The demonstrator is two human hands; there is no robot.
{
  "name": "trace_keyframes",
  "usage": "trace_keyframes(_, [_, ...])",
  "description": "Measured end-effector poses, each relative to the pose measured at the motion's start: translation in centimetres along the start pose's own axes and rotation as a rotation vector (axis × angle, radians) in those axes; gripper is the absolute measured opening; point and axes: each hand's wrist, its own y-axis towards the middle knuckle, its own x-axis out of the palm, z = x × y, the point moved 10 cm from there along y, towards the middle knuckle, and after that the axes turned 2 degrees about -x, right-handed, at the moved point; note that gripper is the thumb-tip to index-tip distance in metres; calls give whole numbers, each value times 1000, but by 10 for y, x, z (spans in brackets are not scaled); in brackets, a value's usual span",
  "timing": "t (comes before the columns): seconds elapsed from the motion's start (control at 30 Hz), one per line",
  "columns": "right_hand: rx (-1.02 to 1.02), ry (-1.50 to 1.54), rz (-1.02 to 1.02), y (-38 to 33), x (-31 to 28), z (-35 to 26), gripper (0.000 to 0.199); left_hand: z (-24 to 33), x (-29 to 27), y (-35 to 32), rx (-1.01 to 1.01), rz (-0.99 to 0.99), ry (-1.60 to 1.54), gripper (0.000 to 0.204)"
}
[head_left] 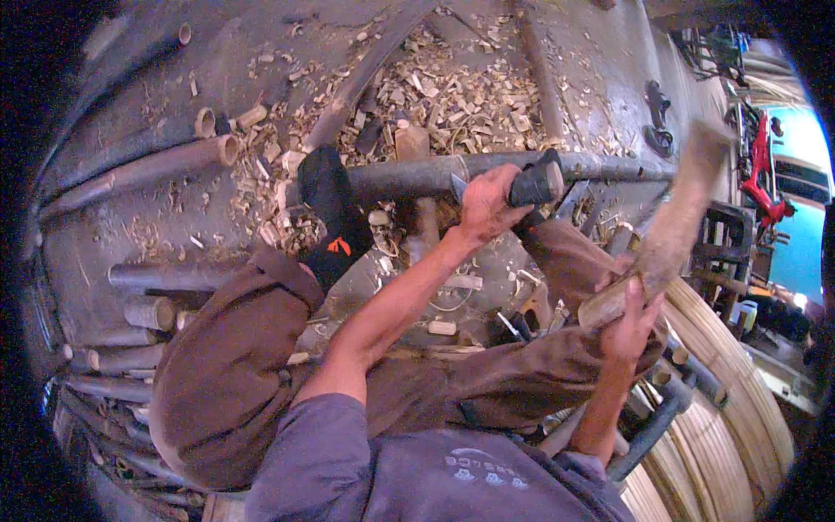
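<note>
Bamboo, grey, one long pole point(409, 177): lies crosswise before me, pinned under my dark-socked foot point(335, 209). Left hand point(484, 207): fingers closed round the dark handle of a chopping knife point(531, 184), its blade set against the pole. Right hand point(628, 324): fingers wrapped tight on a wooden club point(665, 235), raised and blurred. Step in hand, as I judge it: driving the blade into the pole. Next move calls for a square blow on the blade's back, clear of my left knuckles. Surroundings: pale chips point(435, 96) heaped beyond the pole; cut bamboo lengths point(148, 170) at left; split strips point(731, 383) bundled at right. Obstruction: my own knee point(565, 252) sits close under the club's path.
</note>
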Motion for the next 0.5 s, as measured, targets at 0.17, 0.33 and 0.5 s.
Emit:
trace_keyframes(0.17, [-117,42,139,-30,3,5,49,-20,19,-14,37,-73,59,56])
trace_keyframes(0.33, [-150,-25,122,-35,1,6,61,-38,21,-12,-12,-94,22,62])
trace_keyframes(0.5, [-60,-23,197,-39,2,6,64,-38,15,-12,37,7,17,51])
